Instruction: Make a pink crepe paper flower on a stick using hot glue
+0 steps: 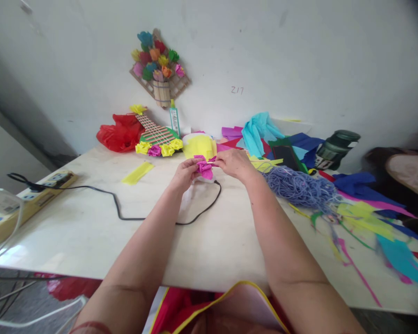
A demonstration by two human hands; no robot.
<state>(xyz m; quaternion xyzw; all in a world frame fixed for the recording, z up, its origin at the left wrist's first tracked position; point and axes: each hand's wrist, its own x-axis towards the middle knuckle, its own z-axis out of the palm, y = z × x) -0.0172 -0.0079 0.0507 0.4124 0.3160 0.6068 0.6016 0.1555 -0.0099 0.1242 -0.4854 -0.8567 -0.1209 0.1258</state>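
A small pink crepe-paper flower is held above the white table, a little past its middle. My left hand pinches its left side and my right hand grips its right side, fingertips meeting on the paper. Just behind the hands lies a yellow paper piece. A black cable loops across the table under and left of my hands.
A power strip lies at the left edge. A red plastic bag, a slatted craft with paper flowers and a glue bottle stand at the back. A purple yarn pile, coloured paper scraps and a dark bottle fill the right side.
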